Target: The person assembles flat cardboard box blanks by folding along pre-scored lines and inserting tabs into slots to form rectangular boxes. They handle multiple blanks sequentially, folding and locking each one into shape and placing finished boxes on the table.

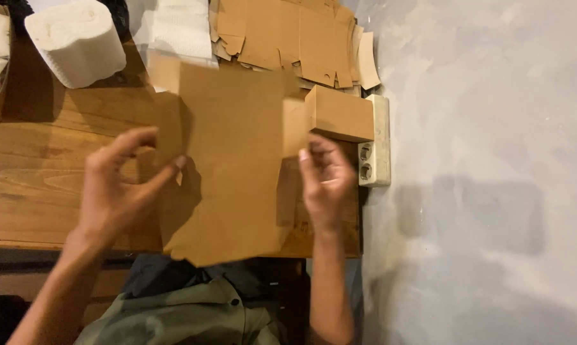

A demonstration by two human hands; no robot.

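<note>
Head view: a flat brown cardboard sheet is held up over the wooden bench, its left edge pinched in the grip of the left hand between thumb and forefinger, while the right hand presses its fingertips on the sheet's right edge with no closed grip. Just beyond the right hand sits a folded cardboard box beside a white power strip; farther back lie a stack of flat cardboard blanks, a paper towel roll and white napkins.
</note>
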